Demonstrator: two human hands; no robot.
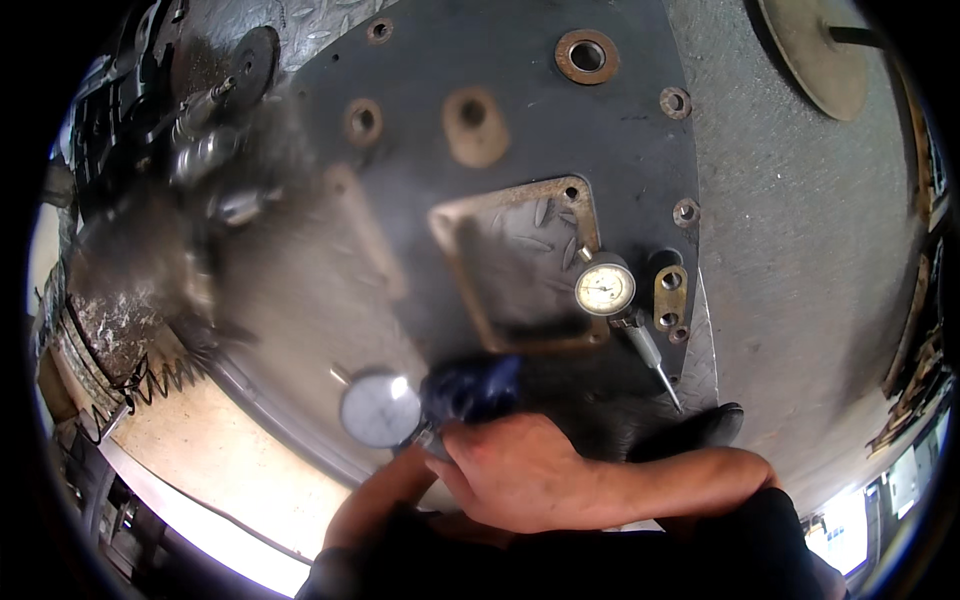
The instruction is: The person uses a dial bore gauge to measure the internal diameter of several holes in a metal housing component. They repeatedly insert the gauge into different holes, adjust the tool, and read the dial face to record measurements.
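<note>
My right hand (520,470) reaches across from the right with its fingers closed at the neck of a dial gauge (380,408). The gauge's round face is washed out by glare. My left hand (415,475) lies mostly behind the right one, and its fingers are hidden. Just beyond the hands is a dark blue, crumpled-looking thing (475,388); whether a hand holds it does not show. A second dial gauge (605,290) with a long thin probe rests at the right side of the square opening in a dark metal plate (640,140).
The plate has several holes with rusty rims and a slotted brass-coloured piece (670,298) at its right edge. Blurred machine parts (200,180) stand at the left, above a coiled cable (165,375). A round disc (815,55) is at the upper right. A dark shoe (715,425) shows beyond my right forearm.
</note>
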